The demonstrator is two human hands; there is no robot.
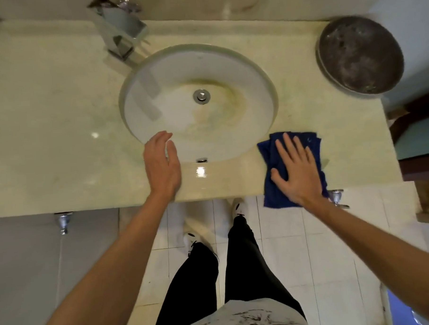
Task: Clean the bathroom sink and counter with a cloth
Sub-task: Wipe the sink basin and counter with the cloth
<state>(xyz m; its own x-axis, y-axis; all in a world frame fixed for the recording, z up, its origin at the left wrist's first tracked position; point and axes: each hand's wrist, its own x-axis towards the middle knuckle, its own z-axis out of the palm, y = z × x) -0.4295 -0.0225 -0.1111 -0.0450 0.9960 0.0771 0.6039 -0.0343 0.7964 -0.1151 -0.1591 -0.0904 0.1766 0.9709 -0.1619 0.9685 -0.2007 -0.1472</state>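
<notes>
The right hand [298, 173] is pressing flat, fingers straight, on the blue cloth [278, 191], pinning it to the counter [59, 120] for wiping. The left hand [162, 164] is hovering released, grasping nothing, at the sink [254, 87] rim, probably for balance.

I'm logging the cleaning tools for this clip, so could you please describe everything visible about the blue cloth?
The blue cloth is a dark blue, soft-looking fabric, folded or bunched into a rough rectangle. It lies on the counter right of the sink, its near end hanging over the counter's front edge. The right hand lies flat on it, fingers straight and spread.
</notes>
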